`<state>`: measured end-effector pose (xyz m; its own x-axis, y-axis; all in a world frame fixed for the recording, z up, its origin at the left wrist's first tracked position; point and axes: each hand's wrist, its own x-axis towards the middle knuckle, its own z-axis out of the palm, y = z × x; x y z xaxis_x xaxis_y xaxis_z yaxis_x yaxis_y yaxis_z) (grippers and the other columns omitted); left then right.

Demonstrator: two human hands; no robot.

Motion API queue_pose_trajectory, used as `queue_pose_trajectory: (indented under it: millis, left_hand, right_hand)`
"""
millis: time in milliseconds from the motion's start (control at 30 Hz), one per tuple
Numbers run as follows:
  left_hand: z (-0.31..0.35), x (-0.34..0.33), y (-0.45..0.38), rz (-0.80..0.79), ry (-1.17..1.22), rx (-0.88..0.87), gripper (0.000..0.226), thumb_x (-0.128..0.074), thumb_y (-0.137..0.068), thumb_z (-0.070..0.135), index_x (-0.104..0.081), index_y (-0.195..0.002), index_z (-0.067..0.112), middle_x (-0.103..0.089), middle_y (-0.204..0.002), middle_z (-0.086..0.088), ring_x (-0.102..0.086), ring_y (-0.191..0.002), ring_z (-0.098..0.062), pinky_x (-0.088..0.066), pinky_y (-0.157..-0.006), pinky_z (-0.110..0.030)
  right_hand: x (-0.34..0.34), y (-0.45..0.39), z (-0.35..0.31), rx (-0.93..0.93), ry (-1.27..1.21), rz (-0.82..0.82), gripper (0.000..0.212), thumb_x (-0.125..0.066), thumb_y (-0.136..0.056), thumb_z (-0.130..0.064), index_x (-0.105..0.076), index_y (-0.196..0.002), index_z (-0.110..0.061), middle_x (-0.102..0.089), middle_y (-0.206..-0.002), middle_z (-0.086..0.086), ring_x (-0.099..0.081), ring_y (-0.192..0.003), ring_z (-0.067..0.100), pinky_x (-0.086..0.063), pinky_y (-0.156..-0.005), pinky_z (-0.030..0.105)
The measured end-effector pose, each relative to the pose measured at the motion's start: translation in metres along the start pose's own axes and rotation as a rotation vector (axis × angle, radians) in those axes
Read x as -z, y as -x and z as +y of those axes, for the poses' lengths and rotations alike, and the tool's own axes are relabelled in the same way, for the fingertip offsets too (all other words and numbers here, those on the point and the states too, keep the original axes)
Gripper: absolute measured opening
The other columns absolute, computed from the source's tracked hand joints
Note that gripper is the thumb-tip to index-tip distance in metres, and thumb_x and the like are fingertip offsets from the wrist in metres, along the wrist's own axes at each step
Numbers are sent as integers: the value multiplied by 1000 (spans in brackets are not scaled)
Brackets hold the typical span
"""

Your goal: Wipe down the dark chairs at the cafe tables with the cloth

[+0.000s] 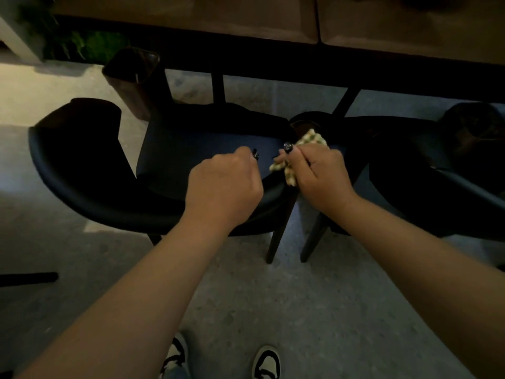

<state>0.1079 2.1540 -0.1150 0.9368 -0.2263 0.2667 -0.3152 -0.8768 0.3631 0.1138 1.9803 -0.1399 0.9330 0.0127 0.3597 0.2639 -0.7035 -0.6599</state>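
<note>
At the chair's (169, 149) back rim, the right hand (318, 170) clamps the cloth (287, 170), seat at eleven o'clock; left hand (224, 184) curled, seemingly empty.

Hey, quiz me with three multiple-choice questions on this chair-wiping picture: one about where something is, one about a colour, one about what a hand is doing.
1. Where is the cloth?
A. on the floor
B. in the right hand, at the chair's right edge
C. on the table

2. What colour is the cloth?
A. cream with a greenish check
B. plain red
C. plain black

3. What is the left hand doing?
A. hanging at the person's side
B. holding a spray bottle
C. curled over the chair's back rim

Key: 1 B, the right hand has it bunched in its grip by the chair. 2 A, the check shows above the fingers. 3 C, the left hand sits on the rim.
</note>
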Motion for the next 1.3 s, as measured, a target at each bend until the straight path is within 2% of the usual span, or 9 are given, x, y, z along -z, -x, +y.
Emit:
queue_pose_trajectory:
  millis: [267,467,600,667,767,867,1067,1167,1300]
  left_hand:
    - [-30,8,-9,39,716,374,29,-37,-88,35,-61,-73,29,-69,-74,7,-69,-74,-12,-58,-74,-42]
    - [-108,38,-5,-110,449,208,43,-35,-87,42,-66,-87,13,-71,-88,-8,-68,-85,-27,-54,-78,-49]
    - [-175,67,-10,-37,48,11,39,-36,-95,37,-65,-97,12,-67,-82,-16,-63,-75,-36,-53,-71,-48]
    - [-216,73,-21,-121,-140,-9,38,-39,-97,34,-66,-110,11,-67,-103,-20,-61,-100,-37,-47,-91,-52]
    - [-272,77,-39,-386,-159,147,44,-41,-97,41,-59,-131,18,-43,-149,-10,-25,-145,-28,-19,-116,-57]
    - [-301,78,-43,-361,49,44,40,-43,-100,33,-58,-134,16,-40,-153,-5,-17,-148,-22,-11,-121,-43]
    - [-318,84,-43,-316,570,81,33,-43,-102,12,-62,-128,19,-44,-137,19,-24,-133,9,-14,-95,8]
    - [-325,91,-46,-327,871,227,34,-39,-104,16,-60,-130,23,-43,-139,19,-34,-131,8,-28,-97,2]
    - [-335,94,-57,-304,1291,464,32,-28,-106,30,-54,-125,29,-65,-127,11,-56,-119,3,-36,-107,-35]
  right_hand:
    - [-37,34,-62,117,210,144,35,-44,-95,-15,-68,-74,-1,-63,-66,12,-58,-62,26,-45,-61,38]
    - [-86,54,-119,64,325,279,31,-47,-94,-10,-69,-75,1,-68,-72,14,-63,-67,30,-49,-68,42]
    - [-116,55,-151,-35,368,344,29,-49,-94,-10,-69,-75,-2,-67,-70,9,-62,-65,23,-46,-73,34]
    - [-130,54,-167,-82,383,369,30,-48,-95,-11,-68,-74,-3,-66,-68,6,-60,-63,20,-44,-71,31]
    - [-153,50,-192,-105,410,396,28,-50,-94,-10,-68,-74,-3,-66,-68,6,-59,-62,18,-45,-70,31]
    - [-175,42,-217,-145,424,402,29,-49,-94,-13,-69,-76,-4,-68,-70,5,-62,-63,18,-46,-71,31]
    - [-223,6,-255,-189,512,327,38,-45,-94,-23,-66,-66,-12,-60,-54,0,-54,-49,14,-41,-54,25]
    - [-245,-18,-263,-181,603,298,36,-53,-92,-26,-63,-60,-14,-57,-49,-1,-53,-44,13,-41,-48,24]
    - [-273,-52,-272,-250,632,261,33,-69,-86,-28,-62,-57,-14,-59,-48,2,-56,-43,16,-46,-48,25]
